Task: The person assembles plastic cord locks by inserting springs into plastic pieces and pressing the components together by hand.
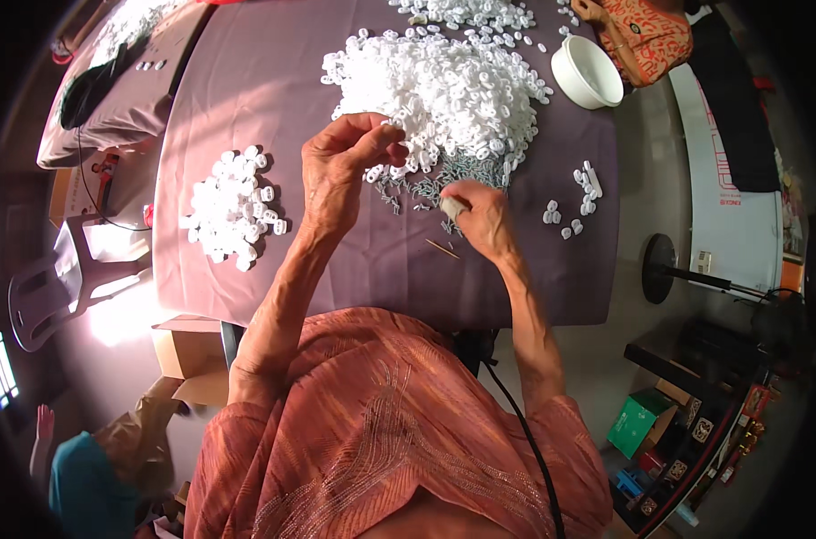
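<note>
My left hand (341, 171) is raised in front of a large heap of small white plastic pieces (435, 85). Its thumb and fingers pinch a small white plastic piece (391, 124), mostly covered by the fingertips. Lower and to the right, my right hand (484, 220) is closed over the edge of a scatter of small grey screws (475, 169). A beige patch, perhaps a wrap, shows at its fingertips; whatever they hold is hidden. Just left of that hand, a thin wooden stick (442, 248) lies on the purple tablecloth (381, 283).
A smaller pile of white pieces (233, 211) lies on the left, and a few more pieces (589, 184) on the right. At the far right stand a white tub (588, 74) and an orange patterned bag (651, 40). A plastic chair (57, 269) stands left of the table.
</note>
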{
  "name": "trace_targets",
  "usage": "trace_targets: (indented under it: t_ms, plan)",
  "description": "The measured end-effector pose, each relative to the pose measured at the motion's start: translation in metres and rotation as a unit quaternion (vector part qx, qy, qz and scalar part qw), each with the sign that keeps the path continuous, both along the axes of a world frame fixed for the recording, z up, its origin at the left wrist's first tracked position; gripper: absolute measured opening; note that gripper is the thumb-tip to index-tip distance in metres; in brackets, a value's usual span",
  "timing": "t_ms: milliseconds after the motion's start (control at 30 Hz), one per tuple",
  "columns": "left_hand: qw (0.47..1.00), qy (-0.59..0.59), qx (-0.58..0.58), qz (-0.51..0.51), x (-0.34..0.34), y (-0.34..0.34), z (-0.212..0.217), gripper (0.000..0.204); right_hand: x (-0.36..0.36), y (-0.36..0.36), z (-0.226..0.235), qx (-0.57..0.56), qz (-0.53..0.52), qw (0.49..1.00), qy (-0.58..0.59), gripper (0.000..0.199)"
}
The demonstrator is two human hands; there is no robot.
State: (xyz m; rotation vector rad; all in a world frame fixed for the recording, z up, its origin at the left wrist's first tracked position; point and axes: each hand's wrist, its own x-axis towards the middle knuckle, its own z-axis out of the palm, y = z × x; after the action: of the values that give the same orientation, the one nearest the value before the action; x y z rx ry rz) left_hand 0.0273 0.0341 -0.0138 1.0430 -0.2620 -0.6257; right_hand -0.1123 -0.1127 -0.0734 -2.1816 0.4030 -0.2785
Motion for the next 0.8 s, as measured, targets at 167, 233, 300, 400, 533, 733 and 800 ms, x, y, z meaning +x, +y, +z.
trace_targets:
  t_ms: [167, 233, 300, 400, 533, 733, 800]
  plan:
    - [0.998, -0.036, 0.038, -0.035, -0.004, 0.007, 0.004, 0.010, -0.017, -0.004, 0.001, -0.111, 0.003, 0.994, 0.021, 0.017]
    - [0.998, -0.028, 0.040, -0.025, -0.004, 0.010, 0.004, 0.008, -0.026, -0.007, 0.000, -0.114, 0.003, 0.993, 0.028, 0.016]
    - [0.999, -0.025, 0.037, -0.015, -0.003, 0.012, 0.001, 0.006, -0.036, -0.003, 0.003, -0.110, 0.018, 0.993, 0.039, 0.015]
    - [1.000, -0.011, 0.029, 0.002, -0.003, 0.011, -0.002, 0.003, -0.047, 0.005, 0.000, -0.101, 0.030, 0.993, 0.056, 0.013]
    - [0.999, -0.017, 0.025, -0.026, -0.007, 0.008, -0.007, 0.002, -0.050, 0.017, -0.016, -0.146, 0.009, 0.988, 0.042, 0.013]
    - [0.998, 0.024, 0.035, -0.037, -0.012, 0.009, -0.009, 0.009, -0.045, 0.031, -0.015, -0.302, 0.085, 0.950, 0.014, 0.007]
    - [0.998, 0.043, 0.021, -0.045, -0.014, 0.009, -0.011, 0.011, -0.046, 0.032, -0.019, -0.364, 0.098, 0.926, -0.011, 0.007]
